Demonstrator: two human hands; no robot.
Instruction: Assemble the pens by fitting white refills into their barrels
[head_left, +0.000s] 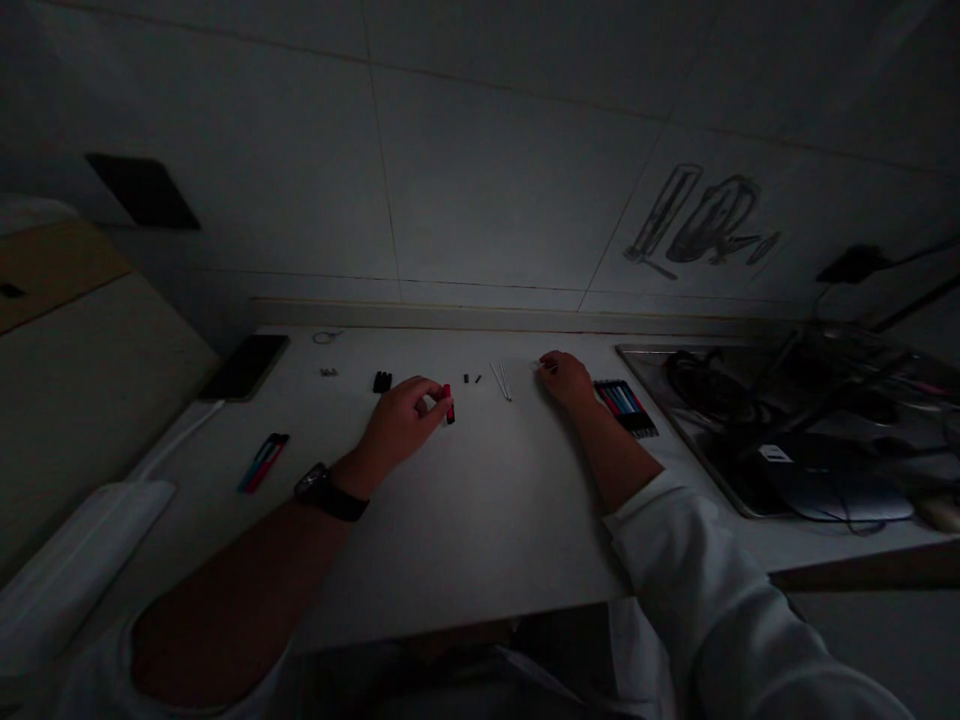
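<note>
My left hand [409, 415], with a dark watch at the wrist, pinches a short red pen barrel [448, 392] with a black end, held upright over the white table. My right hand [564, 378] is farther right, its fingers curled down at the tabletop around something small and pale that I cannot make out. Between the hands lie two thin silvery rods [505, 381] and two tiny black pieces [466, 379]. Left of my left hand are several black caps [382, 382] in a cluster and some small metallic bits [328, 373].
Blue and red pens [263, 463] lie at the left, near a phone [247, 367] and a white power strip [90, 560]. Beside my right forearm is a case of coloured pens [626, 408]. A metal tray [701, 465] with cables and a dark device stands at the right.
</note>
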